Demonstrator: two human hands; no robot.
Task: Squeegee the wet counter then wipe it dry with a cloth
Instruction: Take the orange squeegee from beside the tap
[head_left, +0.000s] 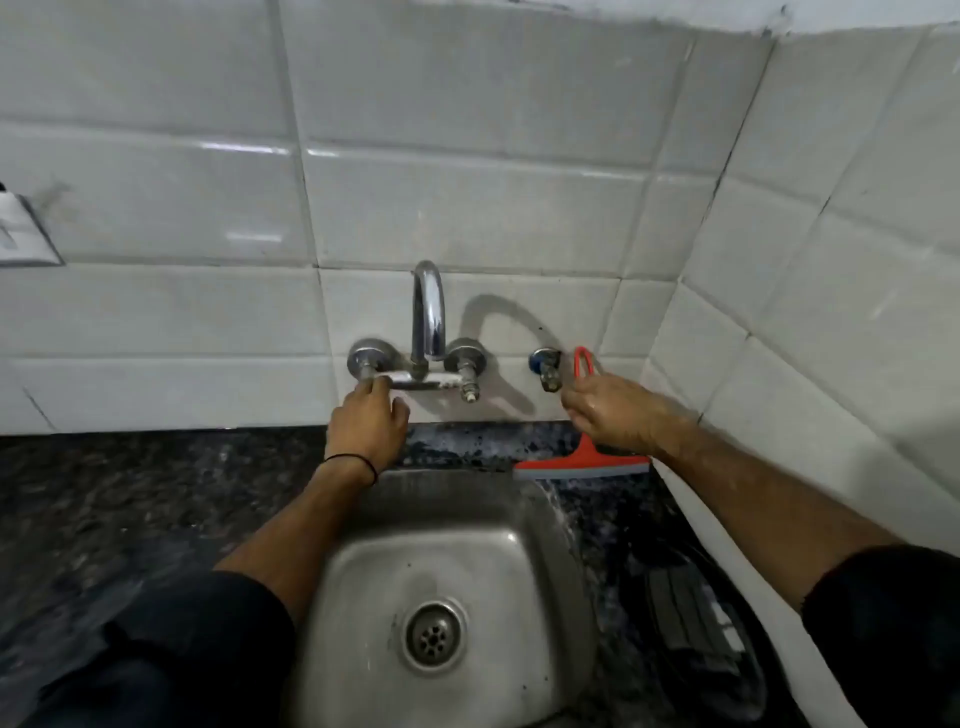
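Observation:
A red squeegee (582, 464) stands with its blade on the dark speckled counter (156, 499) behind the sink's right corner, its looped handle rising against the tiled wall. My right hand (613, 410) is closed around the middle of that handle. My left hand (366, 423) grips the left tap handle of the chrome wall faucet (428, 317). Wet streaks shine on the counter strip between the sink and the wall. No cloth is in view.
A steel sink (545, 525) with a round drain (432, 636) fills the lower middle. A small blue valve (545, 366) juts from the wall beside the squeegee. A dark round object (701, 618) lies on the counter at the right. A switch plate (23, 234) is mounted far left.

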